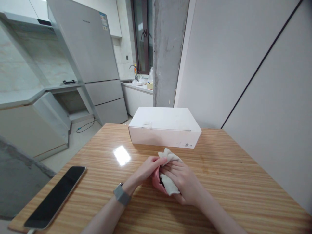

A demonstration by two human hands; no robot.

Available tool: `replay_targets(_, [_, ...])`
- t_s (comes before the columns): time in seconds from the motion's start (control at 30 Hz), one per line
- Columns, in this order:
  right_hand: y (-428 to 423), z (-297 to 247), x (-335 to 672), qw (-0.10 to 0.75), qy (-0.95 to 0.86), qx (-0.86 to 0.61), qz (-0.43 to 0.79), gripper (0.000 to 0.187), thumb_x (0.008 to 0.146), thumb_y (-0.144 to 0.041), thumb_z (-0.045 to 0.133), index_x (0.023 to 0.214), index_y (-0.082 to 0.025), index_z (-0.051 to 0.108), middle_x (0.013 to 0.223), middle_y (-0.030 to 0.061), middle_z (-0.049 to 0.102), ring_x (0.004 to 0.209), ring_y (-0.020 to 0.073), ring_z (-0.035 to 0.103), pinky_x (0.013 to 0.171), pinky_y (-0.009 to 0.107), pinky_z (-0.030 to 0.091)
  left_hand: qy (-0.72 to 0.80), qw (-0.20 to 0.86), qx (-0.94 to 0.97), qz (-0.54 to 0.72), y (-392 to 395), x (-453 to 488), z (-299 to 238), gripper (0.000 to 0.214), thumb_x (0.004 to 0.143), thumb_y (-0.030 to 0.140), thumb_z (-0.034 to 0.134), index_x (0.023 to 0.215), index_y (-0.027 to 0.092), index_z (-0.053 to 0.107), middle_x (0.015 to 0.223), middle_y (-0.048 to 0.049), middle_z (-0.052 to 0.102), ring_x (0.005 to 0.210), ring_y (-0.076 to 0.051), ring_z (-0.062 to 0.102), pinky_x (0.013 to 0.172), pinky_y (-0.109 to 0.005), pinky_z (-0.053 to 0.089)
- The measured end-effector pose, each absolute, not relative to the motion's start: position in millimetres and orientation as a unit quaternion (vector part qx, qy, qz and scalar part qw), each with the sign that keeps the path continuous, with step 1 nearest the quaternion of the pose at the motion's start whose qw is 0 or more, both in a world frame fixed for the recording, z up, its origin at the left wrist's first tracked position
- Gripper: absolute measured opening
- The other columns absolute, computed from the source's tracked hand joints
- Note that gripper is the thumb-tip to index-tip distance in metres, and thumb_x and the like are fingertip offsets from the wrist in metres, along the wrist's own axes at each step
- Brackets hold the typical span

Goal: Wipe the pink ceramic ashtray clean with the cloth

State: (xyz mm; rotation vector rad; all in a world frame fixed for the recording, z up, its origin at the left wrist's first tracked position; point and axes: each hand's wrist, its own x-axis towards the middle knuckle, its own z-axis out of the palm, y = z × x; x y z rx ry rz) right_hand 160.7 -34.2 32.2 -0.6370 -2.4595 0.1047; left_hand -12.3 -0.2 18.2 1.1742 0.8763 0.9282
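From afar I see, on the near side of the white box, the left hand clamped on the rim of a pink object, which lies between both hands. The right hand lies over the cream cloth at its opening; whether those fingers are closed, I cannot tell

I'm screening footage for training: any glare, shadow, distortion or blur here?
Head view: bright glare patch on the table; soft shadow below the right hand; head view: fridge leans, probably wide-angle distortion; head view: no obvious motion blur on the white cloth.
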Motion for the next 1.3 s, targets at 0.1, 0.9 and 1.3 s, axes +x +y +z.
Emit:
replay_targets(0.1, [-36.3, 31.6, 157.7, 0.310, -0.920, -0.235, 0.036, 0.049, 0.074, -0.023, 0.048, 0.119, -0.009, 0.060, 0.117, 0.0181, 0.069, 0.108, 0.0298, 0.065, 0.101, 0.045, 0.048, 0.394, 0.649, 0.537, 0.368, 2.0, -17.4, 19.4, 0.036, 0.073, 0.048, 0.072, 0.070, 0.012, 0.072, 0.063, -0.0026, 0.064, 0.059, -0.015, 0.052, 0.057, -0.027, 0.038])
replay_targets(0.9, [-27.1, 30.5, 169.1, 0.364, -0.899, -0.245, 0.013, 0.040, 0.079, -0.026, 0.042, 0.113, -0.014, 0.060, 0.106, 0.0157, 0.072, 0.098, 0.0292, 0.068, 0.091, 0.048, 0.051, 0.386, 0.702, 0.480, 0.357, -0.2, -15.2, 15.2, 0.043, 0.074, 0.049, 0.071, 0.096, 0.013, 0.068, 0.086, -0.0049, 0.068, 0.074, -0.016, 0.058, 0.061, -0.024, 0.040])
replay_targets(1.3, [-19.1, 24.1, 174.2, 0.369, -0.868, -0.320, -0.084, 0.040, 0.080, -0.018, 0.043, 0.116, -0.011, 0.060, 0.113, 0.0197, 0.070, 0.107, 0.0317, 0.065, 0.094, 0.052, 0.050, 0.310, 0.731, 0.376, 0.477, -9.8, 10.7, 2.5, 0.044, 0.069, 0.038, 0.075, 0.107, 0.019, 0.060, 0.095, -0.0034, 0.068, 0.080, -0.017, 0.062, 0.066, -0.026, 0.047])
